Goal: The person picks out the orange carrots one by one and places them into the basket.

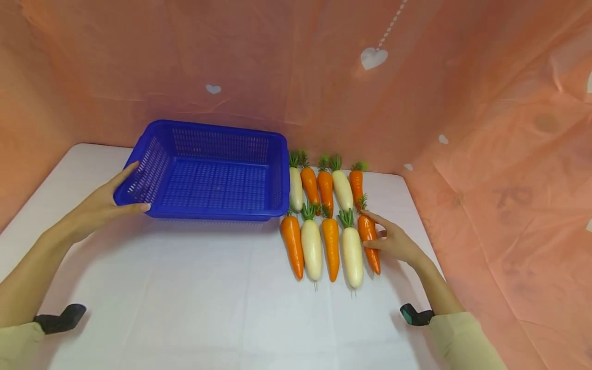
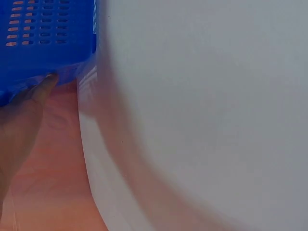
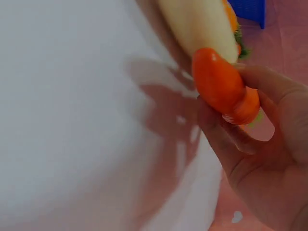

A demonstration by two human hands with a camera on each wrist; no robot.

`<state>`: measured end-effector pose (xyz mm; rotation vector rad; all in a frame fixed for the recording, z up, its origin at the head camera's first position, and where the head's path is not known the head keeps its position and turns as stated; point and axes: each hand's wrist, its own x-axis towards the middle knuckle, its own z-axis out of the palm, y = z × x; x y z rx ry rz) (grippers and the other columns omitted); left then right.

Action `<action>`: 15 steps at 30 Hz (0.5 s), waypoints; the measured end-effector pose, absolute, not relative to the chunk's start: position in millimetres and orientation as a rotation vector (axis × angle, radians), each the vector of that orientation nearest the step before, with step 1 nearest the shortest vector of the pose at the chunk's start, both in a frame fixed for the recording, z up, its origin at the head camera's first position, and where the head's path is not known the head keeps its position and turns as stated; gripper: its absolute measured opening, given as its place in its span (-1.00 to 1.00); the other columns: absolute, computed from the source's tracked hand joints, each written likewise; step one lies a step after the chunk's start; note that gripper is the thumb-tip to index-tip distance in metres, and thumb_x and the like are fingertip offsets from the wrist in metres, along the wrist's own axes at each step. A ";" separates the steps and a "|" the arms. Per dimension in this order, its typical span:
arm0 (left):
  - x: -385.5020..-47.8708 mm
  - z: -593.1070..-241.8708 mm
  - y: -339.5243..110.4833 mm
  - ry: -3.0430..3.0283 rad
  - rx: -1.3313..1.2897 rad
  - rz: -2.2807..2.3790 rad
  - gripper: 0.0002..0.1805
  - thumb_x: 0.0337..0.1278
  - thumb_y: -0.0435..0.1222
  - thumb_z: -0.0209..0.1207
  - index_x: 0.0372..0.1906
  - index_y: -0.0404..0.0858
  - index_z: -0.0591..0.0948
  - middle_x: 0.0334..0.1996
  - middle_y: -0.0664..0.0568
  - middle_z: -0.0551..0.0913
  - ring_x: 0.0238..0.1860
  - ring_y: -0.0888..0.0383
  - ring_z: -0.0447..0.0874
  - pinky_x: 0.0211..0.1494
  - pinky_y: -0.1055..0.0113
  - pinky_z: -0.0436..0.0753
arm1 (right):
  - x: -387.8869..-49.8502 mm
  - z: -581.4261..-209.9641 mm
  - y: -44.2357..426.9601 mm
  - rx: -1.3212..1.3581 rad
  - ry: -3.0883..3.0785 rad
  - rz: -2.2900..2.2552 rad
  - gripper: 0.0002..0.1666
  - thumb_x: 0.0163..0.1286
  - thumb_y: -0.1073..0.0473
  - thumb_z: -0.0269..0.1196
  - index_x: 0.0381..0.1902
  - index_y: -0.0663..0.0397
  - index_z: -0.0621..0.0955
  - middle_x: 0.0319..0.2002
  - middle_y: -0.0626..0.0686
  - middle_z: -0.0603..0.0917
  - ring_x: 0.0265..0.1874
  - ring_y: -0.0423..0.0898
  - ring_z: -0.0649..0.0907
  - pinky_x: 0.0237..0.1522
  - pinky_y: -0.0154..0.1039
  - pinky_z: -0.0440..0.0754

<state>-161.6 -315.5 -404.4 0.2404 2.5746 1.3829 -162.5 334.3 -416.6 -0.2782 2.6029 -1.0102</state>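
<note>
A blue plastic basket (image 1: 217, 213) with slotted walls stands at the back left of the white table, nothing inside it. My left hand (image 1: 99, 208) grips its left front corner; the left wrist view shows the thumb against the blue wall (image 2: 43, 60), the other fingers mostly hidden. On the right, my right hand (image 1: 395, 241) pinches an orange carrot (image 1: 368, 239) at the right end of the front row, thumb on one side and fingers on the other. That carrot (image 3: 216, 79) shows its tip toward the camera in the right wrist view. Beside it lies a white radish (image 1: 352, 257).
Several carrots and white radishes lie in two rows: a front carrot (image 1: 293, 246), a front radish (image 1: 312, 252), a back carrot (image 1: 326, 187) and a back radish (image 1: 342, 190). An orange curtain (image 1: 324, 77) with white hearts hangs behind the table (image 1: 194, 298).
</note>
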 end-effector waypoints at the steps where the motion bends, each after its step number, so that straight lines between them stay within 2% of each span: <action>1: -161.9 -403.7 -316.0 2.575 0.239 1.381 0.12 0.27 -0.19 0.26 0.57 0.28 -0.33 0.59 -0.11 -0.38 0.53 -0.29 -0.50 0.43 -0.42 -0.32 | -164.4 -411.8 333.3 -0.295 2.599 -1.034 -0.05 0.28 0.07 0.42 0.54 -0.23 0.24 0.47 0.20 0.27 0.05 0.22 0.61 -0.01 0.00 0.68; 4: -159.7 -402.6 -318.9 2.569 0.243 1.396 0.12 0.27 -0.19 0.25 0.55 0.31 -0.35 0.59 -0.06 -0.39 0.54 -0.21 -0.52 0.46 -0.33 -0.38 | -166.4 -390.5 321.6 -0.331 2.579 -1.095 -0.06 0.29 0.17 0.40 0.55 -0.16 0.24 0.50 0.16 0.23 0.00 0.20 0.65 -0.15 -0.18 0.72; 8: -158.8 -401.2 -319.6 2.555 0.243 1.409 0.12 0.29 -0.19 0.24 0.53 0.34 -0.40 0.58 -0.04 -0.44 0.53 -0.17 -0.56 0.46 -0.31 -0.42 | -175.7 -372.1 310.2 -0.357 2.562 -1.150 -0.07 0.29 0.20 0.40 0.54 -0.23 0.25 0.51 0.04 0.24 -0.04 0.15 0.67 -0.19 -0.22 0.72; 11: -161.2 -399.5 -317.9 2.556 0.244 1.401 0.13 0.29 -0.17 0.23 0.51 0.36 -0.41 0.57 -0.01 -0.45 0.53 -0.18 -0.56 0.45 -0.34 -0.42 | -188.4 -368.6 305.9 -0.355 2.531 -1.195 -0.08 0.29 0.11 0.41 0.52 -0.36 0.27 0.45 0.00 0.33 -0.08 0.08 0.68 -0.16 -0.21 0.71; 15: -162.8 -400.4 -314.9 2.528 0.253 1.421 0.13 0.30 -0.18 0.23 0.51 0.38 -0.42 0.57 0.02 -0.47 0.53 -0.16 -0.57 0.44 -0.34 -0.42 | -200.7 -358.5 290.1 -0.330 2.483 -1.244 -0.08 0.28 0.03 0.42 0.52 -0.36 0.27 0.33 0.07 0.44 -0.11 0.05 0.67 -0.17 -0.25 0.70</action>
